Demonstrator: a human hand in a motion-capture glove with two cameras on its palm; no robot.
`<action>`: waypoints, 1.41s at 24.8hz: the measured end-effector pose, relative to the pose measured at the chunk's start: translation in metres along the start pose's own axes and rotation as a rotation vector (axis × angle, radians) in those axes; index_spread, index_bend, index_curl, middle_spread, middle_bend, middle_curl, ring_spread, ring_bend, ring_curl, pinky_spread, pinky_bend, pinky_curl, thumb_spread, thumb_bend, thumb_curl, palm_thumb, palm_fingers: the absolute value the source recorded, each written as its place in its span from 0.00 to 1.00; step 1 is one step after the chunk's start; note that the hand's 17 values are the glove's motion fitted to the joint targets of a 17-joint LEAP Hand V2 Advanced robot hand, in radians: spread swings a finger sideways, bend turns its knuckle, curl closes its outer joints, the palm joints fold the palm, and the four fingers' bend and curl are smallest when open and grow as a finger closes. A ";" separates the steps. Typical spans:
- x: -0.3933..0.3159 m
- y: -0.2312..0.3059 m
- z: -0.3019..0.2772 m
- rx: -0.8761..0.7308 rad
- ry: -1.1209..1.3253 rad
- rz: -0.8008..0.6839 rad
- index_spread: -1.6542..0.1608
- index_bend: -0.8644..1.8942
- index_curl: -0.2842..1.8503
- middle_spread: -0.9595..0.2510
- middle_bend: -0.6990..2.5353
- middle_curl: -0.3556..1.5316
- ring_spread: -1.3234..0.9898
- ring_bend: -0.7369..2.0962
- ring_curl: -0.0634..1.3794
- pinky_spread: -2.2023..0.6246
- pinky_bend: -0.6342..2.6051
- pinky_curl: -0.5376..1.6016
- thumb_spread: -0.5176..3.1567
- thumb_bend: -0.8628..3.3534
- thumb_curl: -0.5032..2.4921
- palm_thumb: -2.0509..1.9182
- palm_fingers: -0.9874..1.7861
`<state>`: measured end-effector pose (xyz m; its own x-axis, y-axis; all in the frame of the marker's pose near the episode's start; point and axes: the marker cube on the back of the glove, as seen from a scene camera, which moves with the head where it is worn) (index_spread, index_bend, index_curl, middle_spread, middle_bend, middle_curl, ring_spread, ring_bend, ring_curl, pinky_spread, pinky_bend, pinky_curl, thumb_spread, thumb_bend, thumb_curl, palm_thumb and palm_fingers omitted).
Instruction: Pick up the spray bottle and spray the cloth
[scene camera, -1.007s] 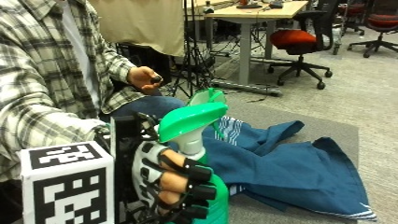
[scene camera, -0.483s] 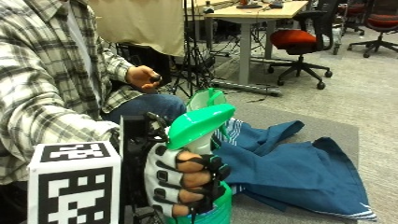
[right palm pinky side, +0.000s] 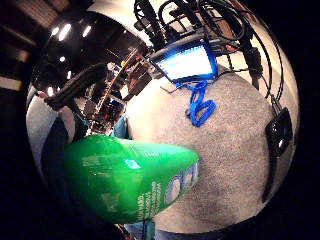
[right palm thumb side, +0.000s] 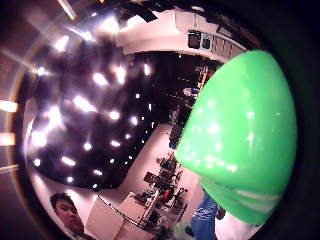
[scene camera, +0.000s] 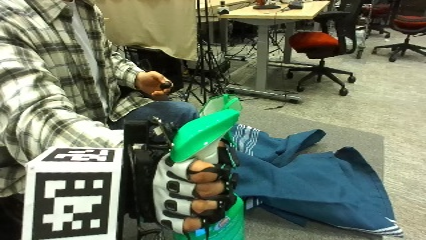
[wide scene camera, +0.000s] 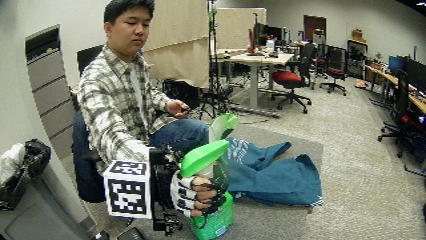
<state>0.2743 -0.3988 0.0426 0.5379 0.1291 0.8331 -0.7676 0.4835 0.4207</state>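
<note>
The right hand (scene camera: 193, 192) has its grip curled round the neck of the green bottle (scene camera: 210, 150). The fingers wrap just under the green spray head. One second ago the bottle sat a bit lower and further to the left in the outside view. Now it is a little higher, and the spray head leans toward the blue cloth (scene camera: 313, 175). The hand has turned too, so more of its fingers show.

The cloth lies in a loose heap on the grey bench (scene camera: 363, 137), spread out toward its far edge. The bottle is at the near edge of the bench, just beside the cloth. I cannot tell if the bottle's foot is off the bench.

In the little finger side palm view the bottle's body (right palm pinky side: 130, 180) fills much of the picture, so it is close to the palm.

This means the picking up looks done, or nearly done. The spraying looks not yet done, for no mist shows. I think the next job is to aim the nozzle at the cloth and squeeze the trigger.
</note>
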 end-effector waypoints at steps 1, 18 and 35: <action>0.001 0.001 0.000 -0.001 -0.001 -0.002 0.77 0.43 0.36 0.68 0.36 0.44 0.50 0.43 0.33 0.76 0.32 0.40 0.26 0.20 0.39 0.78 0.84; -0.029 -0.002 0.012 -0.124 0.084 -0.152 0.78 0.46 0.39 0.67 0.38 0.46 0.50 0.45 0.36 0.74 0.32 0.42 0.21 0.20 0.41 0.78 0.83; -0.119 0.056 0.043 -0.393 0.302 -0.615 0.78 0.46 0.41 0.67 0.39 0.46 0.50 0.45 0.37 0.73 0.32 0.43 0.20 0.20 0.42 0.78 0.83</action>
<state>0.1522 -0.4243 -0.0174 0.9404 -0.0584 0.3350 -0.1527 0.8078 0.5693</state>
